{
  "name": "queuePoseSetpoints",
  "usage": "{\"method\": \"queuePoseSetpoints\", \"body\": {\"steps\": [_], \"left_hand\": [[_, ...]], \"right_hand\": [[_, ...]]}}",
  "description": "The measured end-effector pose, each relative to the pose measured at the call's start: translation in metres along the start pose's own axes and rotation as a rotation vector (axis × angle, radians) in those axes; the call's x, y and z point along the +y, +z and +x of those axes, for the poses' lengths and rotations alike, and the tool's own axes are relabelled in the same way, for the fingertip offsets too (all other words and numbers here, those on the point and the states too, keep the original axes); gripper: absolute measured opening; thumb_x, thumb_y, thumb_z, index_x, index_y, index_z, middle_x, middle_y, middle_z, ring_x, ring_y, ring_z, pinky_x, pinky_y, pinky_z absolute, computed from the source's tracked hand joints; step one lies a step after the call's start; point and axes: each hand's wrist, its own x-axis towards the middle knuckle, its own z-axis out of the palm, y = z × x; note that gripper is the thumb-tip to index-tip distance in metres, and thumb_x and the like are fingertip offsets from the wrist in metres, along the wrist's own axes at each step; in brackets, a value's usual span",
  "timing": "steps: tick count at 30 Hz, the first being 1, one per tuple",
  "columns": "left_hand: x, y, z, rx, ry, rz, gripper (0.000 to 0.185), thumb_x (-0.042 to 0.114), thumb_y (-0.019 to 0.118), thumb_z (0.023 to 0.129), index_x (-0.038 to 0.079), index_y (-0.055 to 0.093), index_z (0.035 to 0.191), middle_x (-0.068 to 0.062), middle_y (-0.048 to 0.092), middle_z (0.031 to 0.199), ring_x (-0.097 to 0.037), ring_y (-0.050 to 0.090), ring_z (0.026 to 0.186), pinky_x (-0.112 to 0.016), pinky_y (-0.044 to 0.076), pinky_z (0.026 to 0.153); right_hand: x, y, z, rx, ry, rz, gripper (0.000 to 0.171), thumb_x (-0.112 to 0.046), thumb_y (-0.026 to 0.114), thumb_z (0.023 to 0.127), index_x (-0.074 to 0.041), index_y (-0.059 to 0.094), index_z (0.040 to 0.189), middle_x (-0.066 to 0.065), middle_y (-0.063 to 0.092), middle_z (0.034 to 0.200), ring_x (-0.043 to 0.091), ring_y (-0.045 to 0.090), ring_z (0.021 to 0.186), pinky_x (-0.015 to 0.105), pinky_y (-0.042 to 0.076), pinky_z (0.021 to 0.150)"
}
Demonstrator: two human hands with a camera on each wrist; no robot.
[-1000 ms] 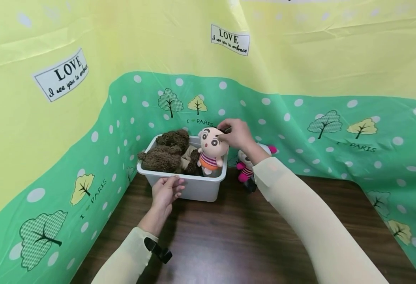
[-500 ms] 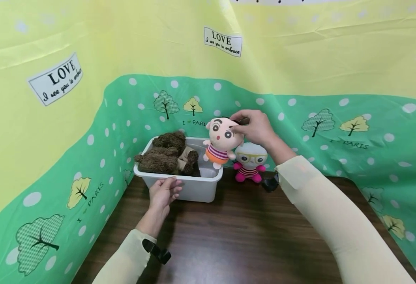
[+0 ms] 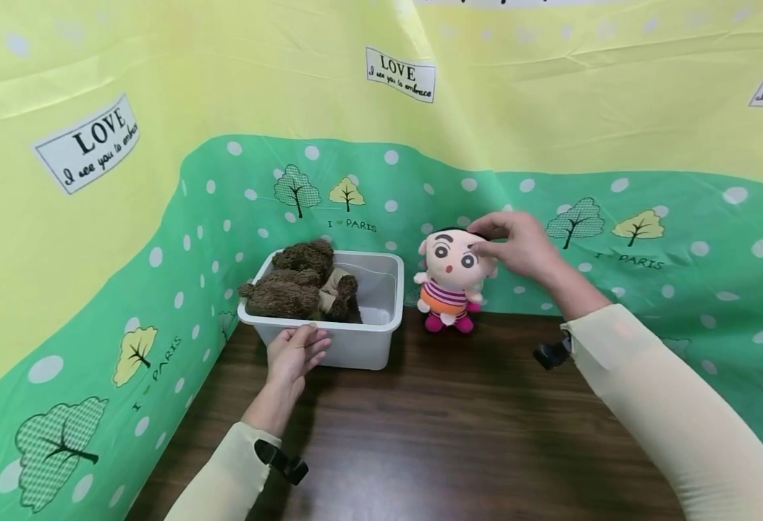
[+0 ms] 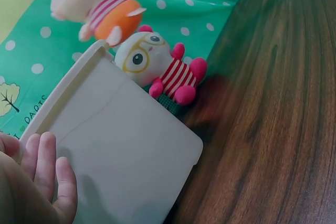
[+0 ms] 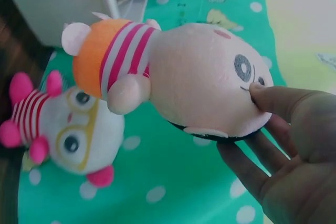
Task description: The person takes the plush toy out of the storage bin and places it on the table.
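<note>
My right hand [image 3: 518, 246] pinches the head of a boy plush doll [image 3: 454, 262] with a striped top and orange shorts, thumb on its face and fingers behind. The doll hangs in the air right of a light grey plastic bin [image 3: 355, 346]. Behind it sits a panda-like plush toy [image 5: 79, 129] with yellow glasses and pink limbs, mostly hidden in the head view. My left hand [image 3: 293, 353] holds the bin's front rim, thumb on top and fingers spread along the outer wall. A brown shaggy plush toy [image 3: 284, 293] lies in the bin's left part.
The bin stands on a dark wood table [image 3: 433, 420] close to the left back corner. A yellow and green printed cloth [image 3: 551, 123] hangs along the back and sides. Black wrist straps [image 3: 280, 462] sit on both sleeves.
My right hand has lifted the boy doll out of the bin and carried it right, over in front of the panda-like toy. The left hand has stayed at the bin's rim.
</note>
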Motion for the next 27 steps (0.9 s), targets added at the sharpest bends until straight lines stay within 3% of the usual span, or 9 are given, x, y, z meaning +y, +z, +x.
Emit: {"method": "queuePoseSetpoints", "body": {"steps": [15, 22, 27], "left_hand": [[0.002, -0.002, -0.001, 0.011, -0.001, 0.013, 0.027, 0.023, 0.07, 0.084, 0.012, 0.049, 0.097, -0.001, 0.076, 0.084, -0.016, 0.073, 0.078, -0.032, 0.059, 0.067], [0.001, 0.0, -0.001, 0.019, 0.008, 0.018, 0.026, 0.023, 0.07, 0.083, 0.012, 0.05, 0.097, -0.001, 0.076, 0.082, -0.015, 0.073, 0.076, -0.031, 0.059, 0.066], [0.0, 0.0, -0.001, 0.017, 0.017, 0.022, 0.027, 0.022, 0.07, 0.083, 0.011, 0.049, 0.097, -0.001, 0.076, 0.082, -0.015, 0.073, 0.074, -0.03, 0.059, 0.065]], "right_hand": [[0.07, -0.025, -0.048, -0.007, 0.07, -0.115, 0.029, -0.022, 0.072, 0.088, -0.016, 0.069, 0.116, 0.01, 0.069, 0.114, 0.028, 0.063, 0.109, 0.044, 0.051, 0.084], [0.11, -0.022, -0.061, 0.002, 0.107, -0.118, 0.031, -0.024, 0.07, 0.089, -0.014, 0.067, 0.119, 0.014, 0.066, 0.122, 0.033, 0.059, 0.116, 0.05, 0.049, 0.089], [0.137, -0.019, -0.066, 0.006, 0.135, -0.112, 0.031, -0.017, 0.07, 0.089, -0.011, 0.066, 0.119, 0.017, 0.065, 0.122, 0.036, 0.058, 0.117, 0.052, 0.049, 0.089]]}}
